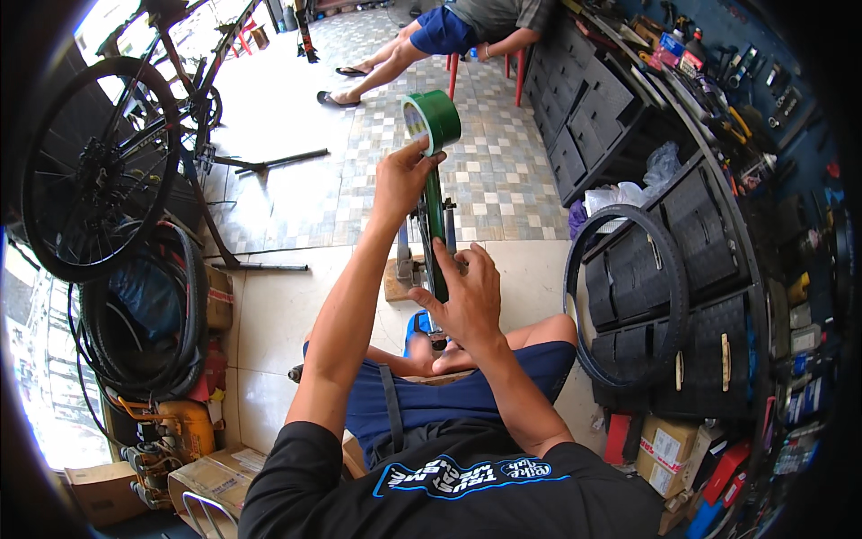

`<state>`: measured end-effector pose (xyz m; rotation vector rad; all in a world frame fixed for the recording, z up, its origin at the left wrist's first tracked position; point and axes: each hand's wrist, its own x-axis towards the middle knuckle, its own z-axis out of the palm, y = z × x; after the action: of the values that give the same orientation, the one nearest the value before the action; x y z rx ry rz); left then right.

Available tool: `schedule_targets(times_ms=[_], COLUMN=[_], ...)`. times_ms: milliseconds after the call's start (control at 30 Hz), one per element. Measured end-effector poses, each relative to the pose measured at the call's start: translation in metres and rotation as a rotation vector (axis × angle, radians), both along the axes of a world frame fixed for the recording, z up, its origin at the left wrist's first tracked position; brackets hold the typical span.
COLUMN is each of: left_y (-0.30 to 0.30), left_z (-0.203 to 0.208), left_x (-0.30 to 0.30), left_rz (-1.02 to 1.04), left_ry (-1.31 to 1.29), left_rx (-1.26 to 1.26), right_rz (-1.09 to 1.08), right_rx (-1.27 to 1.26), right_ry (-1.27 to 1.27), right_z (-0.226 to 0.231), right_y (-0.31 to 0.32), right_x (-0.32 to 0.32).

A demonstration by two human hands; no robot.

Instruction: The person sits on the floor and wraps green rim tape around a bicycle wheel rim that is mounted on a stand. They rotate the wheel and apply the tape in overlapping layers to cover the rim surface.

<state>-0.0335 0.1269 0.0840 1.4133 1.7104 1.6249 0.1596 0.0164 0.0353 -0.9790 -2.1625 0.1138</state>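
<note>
My left hand point(406, 180) is raised ahead of me, its fingers closed on the lower edge of a roll of wide green tape point(442, 119). A green tape strip point(435, 199) runs from the roll down toward me along a narrow dark edge, which looks like a bicycle wheel rim seen edge-on. My right hand point(470, 295) is nearer to me, fingers apart, with the index fingertip touching the strip. Below, a metal stand point(409, 268) on a wooden block flanks the rim. Part of the rim is hidden behind my right hand.
A bicycle point(117, 153) hangs at the left above coiled tyres point(144, 359) and an orange compressor point(187, 429). A loose tyre point(672, 346) leans on dark drawers at the right. Cardboard boxes point(669, 449) stand nearby. Another person point(444, 34) sits on a red stool at the far side.
</note>
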Motion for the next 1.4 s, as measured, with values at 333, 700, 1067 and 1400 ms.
schedule_targets(times_ms=[333, 700, 1067, 1400], left_y=[-0.033, -0.072, 0.033, 0.078], left_z=[-0.015, 0.031, 0.115, 0.146], left_x=[0.016, 0.006, -0.017, -0.060], left_rz=[-0.057, -0.434, -0.508, -0.652], left_ry=[-0.036, -0.022, -0.284, -0.314], left_rx=[0.057, 0.119, 0.047, 0.209], right_rz=[0.209, 0.442, 0.417, 0.374], right_rx=[-0.510, -0.777, -0.763, -0.765], right_ry=[0.588, 0.833, 0.887, 0.932], right_z=[0.009, -0.022, -0.043, -0.067], right_y=[0.077, 0.065, 0.043, 0.029], right_x=[-0.040, -0.048, -0.047, -0.042])
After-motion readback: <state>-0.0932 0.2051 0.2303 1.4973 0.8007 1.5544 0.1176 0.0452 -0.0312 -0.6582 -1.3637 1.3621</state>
